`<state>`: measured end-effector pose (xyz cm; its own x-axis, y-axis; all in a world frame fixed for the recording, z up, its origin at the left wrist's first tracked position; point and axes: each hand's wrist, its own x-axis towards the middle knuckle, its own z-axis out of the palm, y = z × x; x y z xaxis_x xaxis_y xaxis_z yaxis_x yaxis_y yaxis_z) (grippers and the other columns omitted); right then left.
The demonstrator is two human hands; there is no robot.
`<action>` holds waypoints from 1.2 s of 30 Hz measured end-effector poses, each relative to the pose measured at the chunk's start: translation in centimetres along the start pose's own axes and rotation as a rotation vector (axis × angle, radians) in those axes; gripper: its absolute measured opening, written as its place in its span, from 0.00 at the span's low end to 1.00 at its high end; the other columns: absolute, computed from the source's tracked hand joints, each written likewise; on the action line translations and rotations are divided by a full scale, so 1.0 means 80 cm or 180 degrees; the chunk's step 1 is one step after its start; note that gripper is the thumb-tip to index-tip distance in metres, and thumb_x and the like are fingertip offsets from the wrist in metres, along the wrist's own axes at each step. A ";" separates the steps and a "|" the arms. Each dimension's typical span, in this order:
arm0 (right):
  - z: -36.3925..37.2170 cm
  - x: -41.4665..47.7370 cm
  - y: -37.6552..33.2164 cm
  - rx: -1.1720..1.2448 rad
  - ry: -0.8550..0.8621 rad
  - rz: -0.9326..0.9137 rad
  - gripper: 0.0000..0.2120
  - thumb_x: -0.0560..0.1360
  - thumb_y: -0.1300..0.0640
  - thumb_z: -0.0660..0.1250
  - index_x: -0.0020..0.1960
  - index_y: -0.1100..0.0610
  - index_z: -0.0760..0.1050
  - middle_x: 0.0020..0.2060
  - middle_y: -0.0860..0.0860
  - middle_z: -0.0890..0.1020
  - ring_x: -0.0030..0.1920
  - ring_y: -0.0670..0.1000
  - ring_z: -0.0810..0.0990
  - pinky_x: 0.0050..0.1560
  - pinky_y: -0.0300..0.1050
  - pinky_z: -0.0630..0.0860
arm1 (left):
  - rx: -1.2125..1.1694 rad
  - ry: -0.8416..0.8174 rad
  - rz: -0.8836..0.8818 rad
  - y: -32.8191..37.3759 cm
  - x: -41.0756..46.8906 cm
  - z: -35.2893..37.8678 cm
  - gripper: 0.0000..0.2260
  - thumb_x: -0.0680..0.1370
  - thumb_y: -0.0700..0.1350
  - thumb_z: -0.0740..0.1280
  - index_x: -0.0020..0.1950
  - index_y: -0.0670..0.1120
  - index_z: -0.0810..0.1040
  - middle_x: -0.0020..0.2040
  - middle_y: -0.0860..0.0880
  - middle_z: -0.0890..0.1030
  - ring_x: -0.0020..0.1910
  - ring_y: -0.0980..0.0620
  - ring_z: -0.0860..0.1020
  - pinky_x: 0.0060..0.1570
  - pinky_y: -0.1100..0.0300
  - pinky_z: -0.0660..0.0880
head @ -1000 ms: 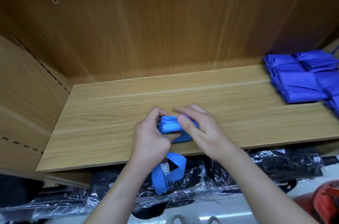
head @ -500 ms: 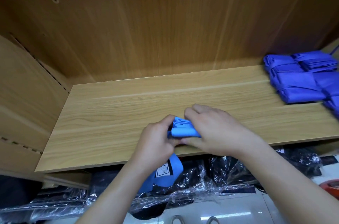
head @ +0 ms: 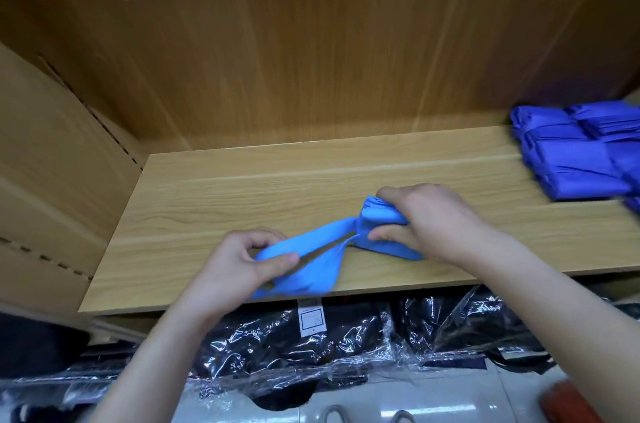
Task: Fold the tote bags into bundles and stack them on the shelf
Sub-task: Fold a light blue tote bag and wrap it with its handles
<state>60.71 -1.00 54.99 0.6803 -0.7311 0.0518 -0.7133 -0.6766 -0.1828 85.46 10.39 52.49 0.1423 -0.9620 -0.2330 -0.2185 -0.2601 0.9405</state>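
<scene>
Near the front edge of the wooden shelf [head: 242,187] lies a bright blue tote bag [head: 377,235], its body folded into a thick, soft wad with layered edges showing at the top. The right hand [head: 426,221] grips that wad, fingers curled over it and thumb beneath. From it a wide strap [head: 311,249] runs left and toward the edge, where the left hand [head: 239,266] pinches it between thumb and fingers. At the shelf's right end sit darker blue folded bundles [head: 581,159].
</scene>
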 end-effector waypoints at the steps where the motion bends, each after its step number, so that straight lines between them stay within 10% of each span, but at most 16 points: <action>1: -0.001 0.002 0.002 0.0241 -0.0073 0.0074 0.20 0.73 0.35 0.66 0.42 0.49 0.63 0.35 0.47 0.76 0.40 0.55 0.73 0.37 0.48 0.61 | -0.0266 0.0027 -0.0044 0.002 -0.002 -0.005 0.14 0.64 0.50 0.80 0.38 0.42 0.83 0.38 0.52 0.83 0.36 0.55 0.77 0.36 0.67 0.72; 5: 0.001 0.007 0.014 0.0932 -0.0118 0.0236 0.20 0.69 0.39 0.72 0.36 0.50 0.65 0.28 0.47 0.72 0.33 0.50 0.70 0.37 0.50 0.67 | -0.1810 -0.0210 0.0151 0.004 -0.007 -0.014 0.17 0.61 0.57 0.81 0.36 0.46 0.81 0.24 0.49 0.73 0.30 0.51 0.77 0.47 0.59 0.80; 8: 0.000 0.009 0.022 0.0975 -0.0168 0.0252 0.21 0.69 0.40 0.72 0.36 0.49 0.63 0.29 0.48 0.72 0.35 0.54 0.71 0.39 0.52 0.69 | -0.2655 0.0032 0.0123 0.014 -0.009 -0.010 0.11 0.65 0.41 0.79 0.39 0.45 0.78 0.22 0.53 0.64 0.22 0.57 0.67 0.33 0.62 0.78; 14: -0.004 0.006 0.016 0.0423 -0.0438 0.0080 0.23 0.71 0.38 0.70 0.38 0.49 0.58 0.32 0.45 0.71 0.38 0.53 0.70 0.38 0.49 0.65 | -0.2973 0.0661 -0.0182 0.024 -0.001 -0.008 0.16 0.70 0.35 0.65 0.55 0.47 0.76 0.31 0.49 0.73 0.28 0.55 0.74 0.31 0.60 0.78; 17: -0.014 0.006 0.017 0.0402 -0.0428 0.0138 0.22 0.71 0.38 0.70 0.38 0.50 0.60 0.32 0.46 0.72 0.37 0.52 0.70 0.38 0.50 0.66 | -0.1496 0.0733 -0.0187 0.012 -0.001 -0.015 0.14 0.70 0.35 0.69 0.51 0.50 0.80 0.42 0.47 0.79 0.41 0.51 0.79 0.45 0.57 0.77; 20: -0.022 0.008 0.024 0.0575 -0.0376 0.0135 0.22 0.71 0.40 0.71 0.38 0.51 0.62 0.31 0.48 0.73 0.36 0.52 0.71 0.38 0.50 0.68 | 0.0325 0.1153 0.0969 0.014 -0.011 -0.019 0.11 0.72 0.42 0.74 0.50 0.55 0.81 0.53 0.54 0.79 0.56 0.55 0.77 0.57 0.61 0.72; 24: -0.023 0.011 0.025 0.0902 -0.0436 0.0110 0.20 0.70 0.43 0.74 0.38 0.53 0.65 0.31 0.48 0.74 0.35 0.51 0.73 0.38 0.51 0.70 | 0.2987 0.0475 0.2712 0.024 -0.020 0.017 0.23 0.70 0.60 0.69 0.61 0.49 0.76 0.56 0.51 0.78 0.55 0.53 0.75 0.57 0.58 0.70; 28: -0.026 0.010 0.029 0.1221 -0.0672 0.0065 0.18 0.69 0.48 0.76 0.37 0.54 0.68 0.30 0.47 0.74 0.33 0.47 0.70 0.36 0.47 0.67 | 0.4379 0.0242 0.2561 0.002 0.000 0.034 0.36 0.62 0.57 0.78 0.65 0.44 0.74 0.52 0.48 0.80 0.51 0.47 0.79 0.60 0.51 0.70; 32: -0.025 0.007 0.043 0.1471 -0.0786 0.0090 0.18 0.69 0.50 0.77 0.36 0.54 0.68 0.29 0.43 0.73 0.31 0.44 0.68 0.34 0.43 0.65 | 0.3505 -0.0258 0.2407 0.004 0.013 0.012 0.07 0.67 0.49 0.68 0.43 0.51 0.75 0.36 0.53 0.77 0.38 0.50 0.78 0.40 0.58 0.76; 36: -0.019 0.004 0.058 0.1809 -0.0792 0.0334 0.14 0.71 0.52 0.76 0.37 0.53 0.71 0.28 0.40 0.74 0.31 0.42 0.70 0.33 0.41 0.66 | 0.0971 -0.1464 0.0884 0.037 -0.005 -0.002 0.07 0.72 0.44 0.70 0.36 0.44 0.78 0.31 0.52 0.77 0.34 0.57 0.75 0.36 0.60 0.71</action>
<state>57.36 -4.56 55.61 0.6792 -0.7026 -0.2121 -0.6237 -0.4003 -0.6714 84.94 9.98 55.42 -0.3755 -0.9167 -0.1363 -0.4637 0.0585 0.8841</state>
